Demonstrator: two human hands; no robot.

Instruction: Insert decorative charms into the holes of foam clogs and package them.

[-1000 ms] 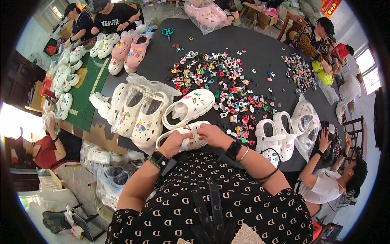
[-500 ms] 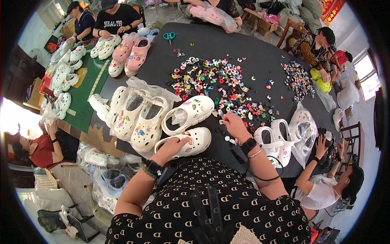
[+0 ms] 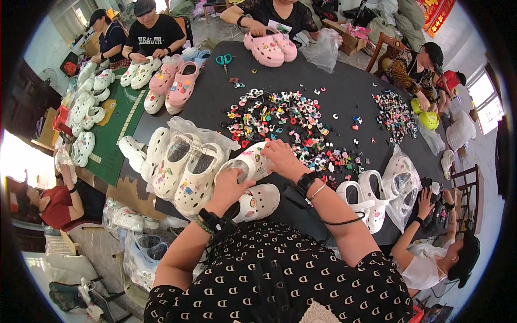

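White perforated foam clog (image 3: 249,164): both hands' fingers closed on it, few charms fitted; charm pile (image 3: 285,121) beyond, largely unused.

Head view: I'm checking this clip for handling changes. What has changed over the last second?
Both hands left the white clog near the body and took up the upper white clog: the left hand grips its heel end, the right hand rests on its toe. The lower clog now lies free. The charm pile and bagged clogs stayed put.

Black table (image 3: 344,91), white clogs (image 3: 186,172), scattered charms (image 3: 285,121)
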